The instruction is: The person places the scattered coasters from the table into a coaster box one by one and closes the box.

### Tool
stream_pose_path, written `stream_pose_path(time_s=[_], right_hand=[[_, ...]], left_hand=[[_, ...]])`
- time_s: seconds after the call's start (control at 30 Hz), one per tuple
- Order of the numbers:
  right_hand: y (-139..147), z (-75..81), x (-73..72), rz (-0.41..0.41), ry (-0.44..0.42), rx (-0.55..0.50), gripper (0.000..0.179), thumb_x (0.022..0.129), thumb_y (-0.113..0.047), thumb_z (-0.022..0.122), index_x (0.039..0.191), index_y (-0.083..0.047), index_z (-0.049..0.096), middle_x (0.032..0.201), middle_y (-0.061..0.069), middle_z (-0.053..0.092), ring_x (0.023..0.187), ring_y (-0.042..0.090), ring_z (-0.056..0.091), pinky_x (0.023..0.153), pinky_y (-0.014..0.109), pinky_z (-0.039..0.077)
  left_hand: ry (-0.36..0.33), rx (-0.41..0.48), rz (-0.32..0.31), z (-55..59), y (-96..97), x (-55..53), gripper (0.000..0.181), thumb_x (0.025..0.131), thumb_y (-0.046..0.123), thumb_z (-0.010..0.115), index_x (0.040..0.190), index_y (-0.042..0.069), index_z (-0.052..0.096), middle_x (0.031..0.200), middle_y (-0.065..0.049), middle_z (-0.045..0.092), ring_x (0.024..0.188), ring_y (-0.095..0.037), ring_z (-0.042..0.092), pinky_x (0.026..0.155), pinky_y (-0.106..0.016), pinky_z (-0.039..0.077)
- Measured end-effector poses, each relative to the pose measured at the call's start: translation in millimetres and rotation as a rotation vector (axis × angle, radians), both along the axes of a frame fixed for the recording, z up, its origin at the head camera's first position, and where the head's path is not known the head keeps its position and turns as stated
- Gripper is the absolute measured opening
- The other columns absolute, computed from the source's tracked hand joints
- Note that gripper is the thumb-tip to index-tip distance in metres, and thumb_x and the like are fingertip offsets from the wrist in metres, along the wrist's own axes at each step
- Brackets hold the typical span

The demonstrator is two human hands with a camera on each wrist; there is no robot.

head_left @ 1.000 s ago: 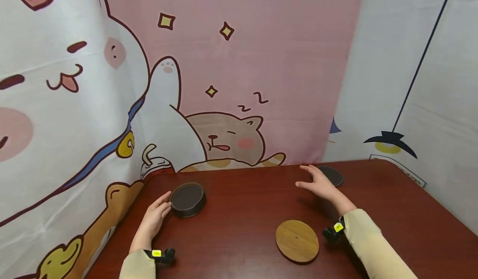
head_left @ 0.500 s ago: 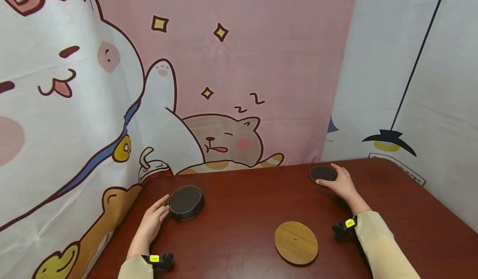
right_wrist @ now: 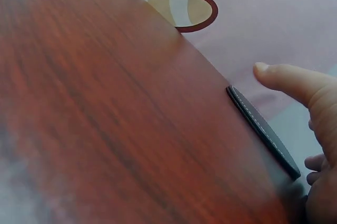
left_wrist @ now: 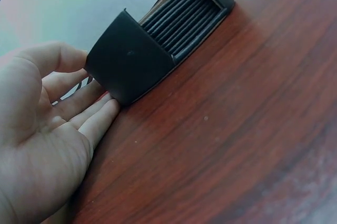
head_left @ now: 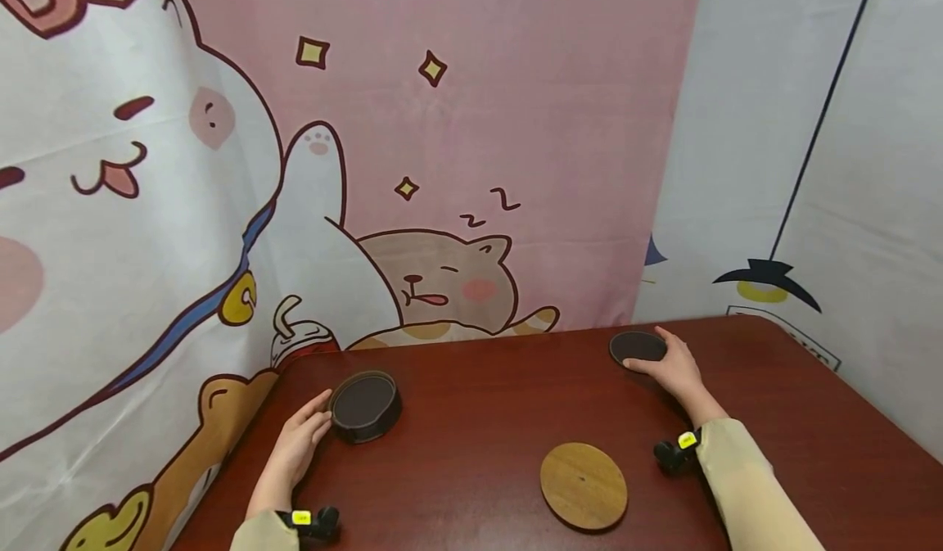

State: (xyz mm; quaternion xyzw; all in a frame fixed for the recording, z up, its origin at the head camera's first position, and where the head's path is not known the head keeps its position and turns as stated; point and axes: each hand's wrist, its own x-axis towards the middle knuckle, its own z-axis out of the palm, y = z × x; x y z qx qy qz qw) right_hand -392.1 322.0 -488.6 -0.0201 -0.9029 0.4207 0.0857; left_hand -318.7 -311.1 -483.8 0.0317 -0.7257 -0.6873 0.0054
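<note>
A round black coaster holder (head_left: 364, 408) stands at the left of the table. Through the cut-out in its wall, the left wrist view shows a stack of thin dark coasters (left_wrist: 181, 21). My left hand (head_left: 298, 440) lies against the holder's left side, fingertips touching it and fingers fairly straight. At the far right lies a round black coaster (head_left: 635, 348) with a stitched edge, seen edge-on in the right wrist view. My right hand (head_left: 678, 371) is spread around its right side. The thumb (right_wrist: 287, 81) stands apart above it; the other fingers are partly hidden.
A round wooden disc (head_left: 584, 485) lies on the red-brown table (head_left: 471, 420), nearer to me and between the hands. Behind the table's far edge hangs a printed cartoon cloth (head_left: 530, 150).
My right hand has moved from in front of the black coaster to its right side, then stayed nearly still. The left hand has stayed at the holder. The view has shifted slightly.
</note>
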Motion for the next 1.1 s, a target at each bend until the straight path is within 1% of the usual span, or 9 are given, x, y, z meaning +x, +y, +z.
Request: stream_pose_path(time_s=[0.17,0.27,0.33,0.43,0.57,0.7,0.87,0.97,1.1], right_hand=[[-1.3,-0.3,-5.6,0.004,0.011,0.112,0.114,0.073,-0.049,0.080,0.149,0.009,0.018,0.145,0.041,0.022,0.131,0.059,0.016,0.102,0.073,0.018],[-3.3,-1.5,-7.2,0.004,0.019,0.187,0.115,0.071,-0.052,0.080,0.148,0.011,0.021,0.141,0.043,0.025,0.127,0.059,0.022,0.100,0.073,0.019],[-4.2,-2.2,-6.6,0.003,0.022,0.218,0.116,0.070,-0.052,0.080,0.147,0.011,0.022,0.140,0.043,0.027,0.127,0.060,0.021,0.099,0.073,0.019],[-5.7,-2.9,-5.2,-0.002,0.029,0.229,0.113,0.071,-0.051,0.080,0.147,0.011,0.023,0.140,0.042,0.029,0.127,0.062,0.020,0.099,0.074,0.018],[-7.1,-2.8,-3.8,-0.006,0.038,0.227,0.111,0.072,-0.051,0.079,0.147,0.011,0.024,0.139,0.042,0.030,0.126,0.062,0.021,0.099,0.074,0.018],[-8.0,-1.8,-2.0,-0.018,0.045,0.240,0.110,0.072,-0.053,0.078,0.146,0.011,0.026,0.137,0.041,0.033,0.123,0.058,0.029,0.098,0.073,0.021],[-9.5,-2.3,-2.0,-0.039,0.055,0.240,0.105,0.072,-0.053,0.078,0.144,0.009,0.032,0.135,0.040,0.037,0.121,0.055,0.033,0.096,0.072,0.023],[-10.8,-2.3,-2.8,-0.035,0.057,0.227,0.104,0.073,-0.055,0.077,0.145,0.006,0.034,0.135,0.039,0.038,0.121,0.056,0.033,0.095,0.072,0.024],[-13.9,-1.6,-5.2,-0.012,0.055,0.192,0.102,0.075,-0.059,0.074,0.145,0.004,0.036,0.137,0.038,0.037,0.122,0.056,0.032,0.095,0.071,0.028]], left_hand=[[0.007,0.006,0.001,-0.9,-0.3,0.6,0.055,0.098,0.003,0.043,0.151,0.001,0.029,0.156,-0.018,0.019,0.138,-0.025,0.026,0.096,-0.013,0.040],[0.012,-0.004,-0.005,0.0,-0.5,0.9,0.055,0.098,0.003,0.043,0.151,0.000,0.028,0.156,-0.019,0.019,0.139,-0.026,0.025,0.101,-0.019,0.039],[0.014,-0.017,-0.008,0.3,-0.4,1.1,0.055,0.099,0.004,0.043,0.151,0.001,0.028,0.156,-0.020,0.019,0.139,-0.026,0.025,0.106,-0.024,0.036],[0.010,-0.015,-0.002,0.2,0.2,1.1,0.054,0.099,0.004,0.044,0.151,0.002,0.029,0.157,-0.018,0.020,0.139,-0.027,0.026,0.110,-0.030,0.032],[0.006,-0.001,0.002,0.7,0.1,0.1,0.054,0.099,0.003,0.043,0.151,0.002,0.030,0.157,-0.017,0.020,0.139,-0.027,0.027,0.111,-0.032,0.031],[0.005,0.002,-0.007,1.1,-0.7,-1.6,0.054,0.099,0.003,0.043,0.151,0.002,0.029,0.157,-0.018,0.019,0.139,-0.026,0.027,0.107,-0.025,0.035],[0.014,0.007,-0.001,1.0,-0.6,-1.9,0.054,0.098,0.003,0.044,0.151,0.000,0.030,0.156,-0.019,0.019,0.138,-0.028,0.027,0.092,-0.011,0.042],[0.014,0.007,0.004,1.0,-0.3,-1.8,0.055,0.098,0.002,0.043,0.151,0.000,0.030,0.156,-0.018,0.020,0.138,-0.028,0.028,0.089,-0.009,0.042],[0.014,0.013,0.003,0.6,-0.8,-1.8,0.054,0.098,0.003,0.043,0.151,0.001,0.030,0.156,-0.016,0.021,0.138,-0.026,0.028,0.095,-0.013,0.041]])
